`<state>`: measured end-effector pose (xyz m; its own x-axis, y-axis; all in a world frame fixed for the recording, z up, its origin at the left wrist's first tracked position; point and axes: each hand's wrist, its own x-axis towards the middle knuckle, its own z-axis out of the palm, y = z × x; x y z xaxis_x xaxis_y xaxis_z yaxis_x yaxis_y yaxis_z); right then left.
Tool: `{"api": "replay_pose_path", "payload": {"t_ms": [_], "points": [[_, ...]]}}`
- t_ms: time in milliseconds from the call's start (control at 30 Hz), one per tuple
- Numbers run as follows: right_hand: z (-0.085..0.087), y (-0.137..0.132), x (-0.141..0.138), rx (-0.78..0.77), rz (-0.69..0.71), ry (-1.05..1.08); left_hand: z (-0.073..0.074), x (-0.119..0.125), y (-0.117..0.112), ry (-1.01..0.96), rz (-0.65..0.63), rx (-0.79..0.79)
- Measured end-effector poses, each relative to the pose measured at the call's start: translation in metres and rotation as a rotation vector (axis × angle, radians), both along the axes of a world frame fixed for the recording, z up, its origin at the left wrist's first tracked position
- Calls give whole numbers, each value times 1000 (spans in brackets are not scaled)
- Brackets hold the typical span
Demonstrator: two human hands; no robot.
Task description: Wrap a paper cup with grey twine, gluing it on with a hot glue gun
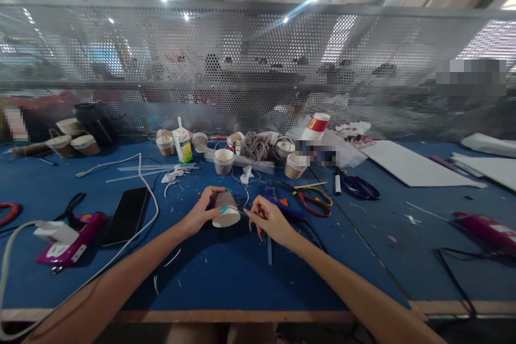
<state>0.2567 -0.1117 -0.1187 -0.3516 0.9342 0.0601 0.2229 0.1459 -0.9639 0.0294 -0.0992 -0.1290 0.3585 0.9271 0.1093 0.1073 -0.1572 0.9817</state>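
My left hand [205, 205] is closed around a small paper cup [226, 219] with a grey-brown wrapped side, tilted so its pale rim faces me. My right hand [269, 219] is just right of the cup, apart from it, with thumb and fingers pinched together. A thin white strand [246, 196] runs close to those fingertips; whether they grip it I cannot tell. Behind my right hand lies a blue glue gun [278, 198] with an orange trigger. A translucent glue stick [270, 251] sticks out below the hand.
Several wrapped cups with handles, such as one cup [223, 162], stand behind with a twine bundle [258, 147]. Pliers [316, 201] and scissors [358, 185] lie right. A phone [127, 215], white cable [152, 199] and purple power strip [80, 242] lie left.
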Motion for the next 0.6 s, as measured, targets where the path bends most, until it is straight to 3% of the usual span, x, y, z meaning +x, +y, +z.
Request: {"api": "replay_pose_path", "payload": {"t_ms": [200, 467, 600], "points": [[-1, 0, 0, 8, 10, -31, 2, 1, -2, -20, 24, -3], [-4, 1, -4, 46, -44, -83, -11, 2, 4, -144, 13, -34], [1, -3, -8, 105, -87, -117, -5, 3, 0, -105, -38, -20]]}}
